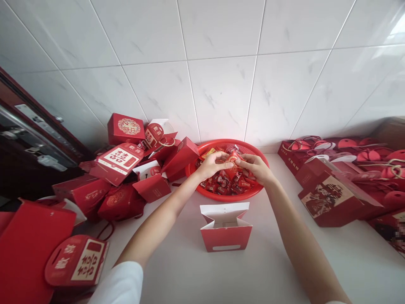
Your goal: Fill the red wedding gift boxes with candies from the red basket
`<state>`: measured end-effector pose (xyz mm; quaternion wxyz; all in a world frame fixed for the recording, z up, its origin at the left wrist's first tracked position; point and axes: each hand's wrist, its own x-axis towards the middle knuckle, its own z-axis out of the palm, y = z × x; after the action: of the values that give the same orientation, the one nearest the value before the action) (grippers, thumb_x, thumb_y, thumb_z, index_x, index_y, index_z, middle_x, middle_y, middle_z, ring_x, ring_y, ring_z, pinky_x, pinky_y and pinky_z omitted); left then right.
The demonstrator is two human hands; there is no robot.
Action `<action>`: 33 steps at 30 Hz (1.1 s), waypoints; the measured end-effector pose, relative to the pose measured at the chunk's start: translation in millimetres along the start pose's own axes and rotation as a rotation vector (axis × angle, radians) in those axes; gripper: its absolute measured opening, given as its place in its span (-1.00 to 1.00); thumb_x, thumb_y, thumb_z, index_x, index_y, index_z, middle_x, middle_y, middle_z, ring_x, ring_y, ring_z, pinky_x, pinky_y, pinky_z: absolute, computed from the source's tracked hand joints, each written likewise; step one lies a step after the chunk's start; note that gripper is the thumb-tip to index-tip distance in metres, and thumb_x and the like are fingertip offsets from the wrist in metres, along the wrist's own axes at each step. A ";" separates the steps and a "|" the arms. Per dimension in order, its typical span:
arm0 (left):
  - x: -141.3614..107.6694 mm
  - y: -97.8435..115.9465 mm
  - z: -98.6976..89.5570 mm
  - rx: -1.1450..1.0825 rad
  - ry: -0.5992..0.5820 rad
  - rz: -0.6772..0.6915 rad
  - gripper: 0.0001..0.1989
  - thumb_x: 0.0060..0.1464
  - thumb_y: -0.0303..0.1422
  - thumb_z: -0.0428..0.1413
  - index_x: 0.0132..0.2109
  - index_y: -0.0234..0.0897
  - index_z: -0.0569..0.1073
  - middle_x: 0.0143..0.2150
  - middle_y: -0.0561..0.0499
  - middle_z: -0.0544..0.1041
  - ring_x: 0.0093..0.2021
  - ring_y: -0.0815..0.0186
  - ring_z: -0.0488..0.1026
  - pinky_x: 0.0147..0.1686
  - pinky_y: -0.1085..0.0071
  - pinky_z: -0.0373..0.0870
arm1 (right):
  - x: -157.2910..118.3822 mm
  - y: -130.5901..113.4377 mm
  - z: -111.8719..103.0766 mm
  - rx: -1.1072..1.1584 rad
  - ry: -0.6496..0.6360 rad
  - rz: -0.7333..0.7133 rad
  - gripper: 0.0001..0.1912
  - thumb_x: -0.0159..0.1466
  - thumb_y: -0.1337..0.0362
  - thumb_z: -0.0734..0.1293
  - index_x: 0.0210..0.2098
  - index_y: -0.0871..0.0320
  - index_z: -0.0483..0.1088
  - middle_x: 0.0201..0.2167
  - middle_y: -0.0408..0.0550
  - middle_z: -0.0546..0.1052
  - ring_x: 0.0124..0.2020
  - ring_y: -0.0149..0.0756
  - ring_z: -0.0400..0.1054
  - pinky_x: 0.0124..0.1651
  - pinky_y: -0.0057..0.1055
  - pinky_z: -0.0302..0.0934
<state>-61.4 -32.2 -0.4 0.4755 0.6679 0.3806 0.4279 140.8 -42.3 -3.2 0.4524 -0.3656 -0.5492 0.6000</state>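
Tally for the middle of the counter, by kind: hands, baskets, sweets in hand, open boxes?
Hands: 2 (left hand, right hand)
Red plastic basket: 1
Red wrapped sweet in hand: 1
Open red-and-white gift box: 1
Total: 5

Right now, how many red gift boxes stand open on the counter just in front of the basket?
1: the white-lined red box, upright on the white counter, in front of the red basket under the left hand and right hand, which pinch a red-wrapped sweet.
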 end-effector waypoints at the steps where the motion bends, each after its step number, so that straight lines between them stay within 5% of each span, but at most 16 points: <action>1: 1.2 0.3 -0.3 -0.003 -0.009 0.000 -0.55 -0.08 -0.10 0.38 -0.11 -0.29 0.58 -0.07 -0.08 0.60 0.00 0.14 0.51 0.05 0.23 0.39 | 0.1 0.5 -0.4 0.008 0.002 -0.009 -0.49 -0.07 -0.08 0.61 -0.41 0.18 0.46 -0.69 -0.29 0.26 -0.72 -0.57 0.01 -0.74 -0.53 -0.23; 6: 4.1 2.8 -25.6 -0.023 0.065 -0.099 -0.56 0.11 -0.03 0.22 -0.03 -0.28 0.55 -0.05 -0.11 0.62 -0.11 0.17 0.59 -0.08 0.26 0.48 | 2.9 0.3 -3.3 0.134 0.156 -0.071 -0.46 -0.12 -0.10 0.62 -0.48 0.15 0.37 -0.62 -0.26 0.30 -0.69 -0.56 0.04 -0.74 -0.54 -0.24; 13: -6.2 -2.9 -64.9 0.679 -0.118 -0.222 -0.81 0.04 -0.37 0.18 -0.19 -0.24 0.63 -0.15 -0.05 0.69 -0.12 0.17 0.59 -0.10 0.36 0.47 | 5.8 0.8 -4.9 0.201 0.244 -0.084 -0.40 -0.19 -0.13 0.64 -0.54 0.14 0.31 -0.65 -0.27 0.27 -0.71 -0.58 0.02 -0.72 -0.52 -0.27; 18: -6.2 -18.1 -62.2 0.871 -0.117 -0.264 -0.74 -0.32 -0.48 0.30 -0.34 -0.18 0.64 -0.35 -0.02 0.64 -0.33 0.18 0.54 -0.38 0.44 0.36 | 4.2 0.7 -3.3 0.192 0.247 -0.077 -0.41 -0.19 -0.12 0.63 -0.55 0.13 0.30 -0.66 -0.27 0.26 -0.70 -0.56 0.02 -0.69 -0.51 -0.23; 26: -2.7 -20.8 -46.1 0.884 -0.206 -0.277 -0.80 -0.49 -0.44 0.37 -0.66 -0.15 0.48 -0.65 0.10 0.38 -0.50 0.26 0.40 -0.52 0.46 0.20 | 4.1 -0.2 -3.6 0.171 0.243 -0.071 -0.43 -0.18 -0.11 0.62 -0.52 0.13 0.32 -0.64 -0.25 0.30 -0.69 -0.55 0.02 -0.68 -0.49 -0.23; 33: -8.3 -12.9 -42.3 0.824 -0.187 -0.259 -0.78 -0.30 -0.32 0.32 -0.67 -0.18 0.42 -0.58 0.05 0.48 -0.42 0.21 0.45 -0.39 0.38 0.28 | 3.1 -1.0 -3.2 0.190 0.231 -0.063 -0.43 -0.19 -0.10 0.63 -0.52 0.14 0.33 -0.64 -0.26 0.30 -0.70 -0.57 0.02 -0.69 -0.51 -0.23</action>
<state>-105.1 -23.3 -6.8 0.2517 0.7842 0.5554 0.1150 142.9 -38.4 -2.5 0.5635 -0.3706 -0.4455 0.5888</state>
